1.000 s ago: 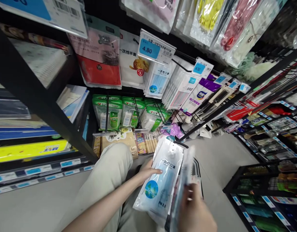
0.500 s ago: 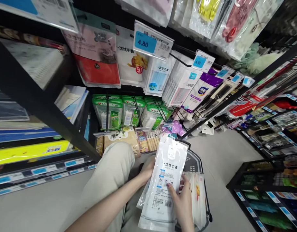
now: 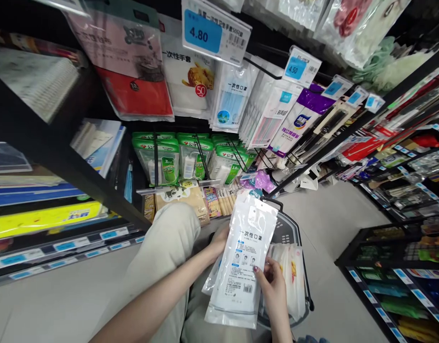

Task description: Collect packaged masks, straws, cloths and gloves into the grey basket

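Observation:
I hold a stack of flat face-mask packets (image 3: 243,267) in front of me, printed back side up, over a grey shopping basket (image 3: 289,233). My left hand (image 3: 219,243) grips the stack from the left edge, fingers mostly hidden behind it. My right hand (image 3: 273,283) pinches the lower right edge, thumb on the top packet. More packets (image 3: 293,276) stand in the basket to the right. Matching mask packets (image 3: 230,102) hang on a peg above. My bent knee (image 3: 171,233) is at the left.
Hanging goods and blue price tags (image 3: 201,33) fill the pegs above. Green boxed packs (image 3: 169,159) and small items sit on the low shelf. A black shelf post (image 3: 62,162) with stationery is at left; another shelf unit (image 3: 401,267) stands at right across the grey floor.
The packet that showed its blue front a second ago now shows its printed back. My right hand moved from a blurred raised position to pinching the stack's lower right edge. View tilted slightly down.

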A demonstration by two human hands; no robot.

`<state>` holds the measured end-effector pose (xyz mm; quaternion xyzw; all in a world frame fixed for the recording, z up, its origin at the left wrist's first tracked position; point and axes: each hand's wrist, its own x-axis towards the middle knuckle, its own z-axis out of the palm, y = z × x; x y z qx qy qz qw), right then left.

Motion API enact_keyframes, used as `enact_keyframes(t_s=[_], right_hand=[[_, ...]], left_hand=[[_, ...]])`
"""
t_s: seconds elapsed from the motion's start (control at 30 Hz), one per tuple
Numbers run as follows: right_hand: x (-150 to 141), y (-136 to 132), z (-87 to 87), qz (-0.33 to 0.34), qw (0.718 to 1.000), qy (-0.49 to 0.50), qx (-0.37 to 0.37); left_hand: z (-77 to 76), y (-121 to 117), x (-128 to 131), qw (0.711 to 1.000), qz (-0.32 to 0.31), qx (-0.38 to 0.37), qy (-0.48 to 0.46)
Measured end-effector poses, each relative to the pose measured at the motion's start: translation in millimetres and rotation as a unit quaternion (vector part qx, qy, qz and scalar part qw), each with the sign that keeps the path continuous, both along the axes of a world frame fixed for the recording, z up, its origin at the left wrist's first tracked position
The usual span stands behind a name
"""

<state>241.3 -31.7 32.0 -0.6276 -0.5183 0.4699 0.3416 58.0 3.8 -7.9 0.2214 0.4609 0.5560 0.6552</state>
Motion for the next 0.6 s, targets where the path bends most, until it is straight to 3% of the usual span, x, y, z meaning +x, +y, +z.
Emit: enact_keyframes(t_s=[0.2,0.33,0.43,0.6], right_hand=[[-3,3,2.6,0.003,0.999,-0.009,-0.035],[5,9,4.1,0.018,0.998,-0.014,-0.055],[34,17,2.5,-0.013,0.998,-0.047,-0.044],[113,33,-17.1,-0.167,0.976,-0.138,-0.038]], left_hand=[[-8.0,3,-1,1.000,-0.008,0.015,-0.005],[-1.8,5,-5,1.000,0.008,0.010,-0.001],[4.3,7,-13,0.999,0.036,-0.014,0.006],[8.0,13,-28,0.996,0.086,-0.017,0.024]])
